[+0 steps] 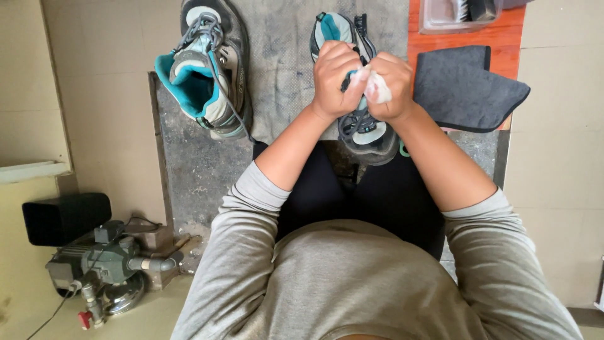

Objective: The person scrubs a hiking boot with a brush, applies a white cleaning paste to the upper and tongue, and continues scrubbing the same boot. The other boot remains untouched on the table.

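Note:
A grey and teal hiking shoe (360, 129) is held up over my lap, toe pointing toward me. My left hand (335, 75) is closed around its upper by the laces. My right hand (389, 88) presses a small white cloth (377, 88) against the shoe, fingers closed on it. The matching second shoe (204, 69) lies on its side on a dirty grey mat (283, 56) to the left, its teal lining showing.
A dark grey folded cloth (465, 88) lies to the right of my hands, partly on an orange surface (459, 34). A clear plastic box (456, 14) holding a brush stands at the top right. A small pump machine (104, 271) sits at lower left.

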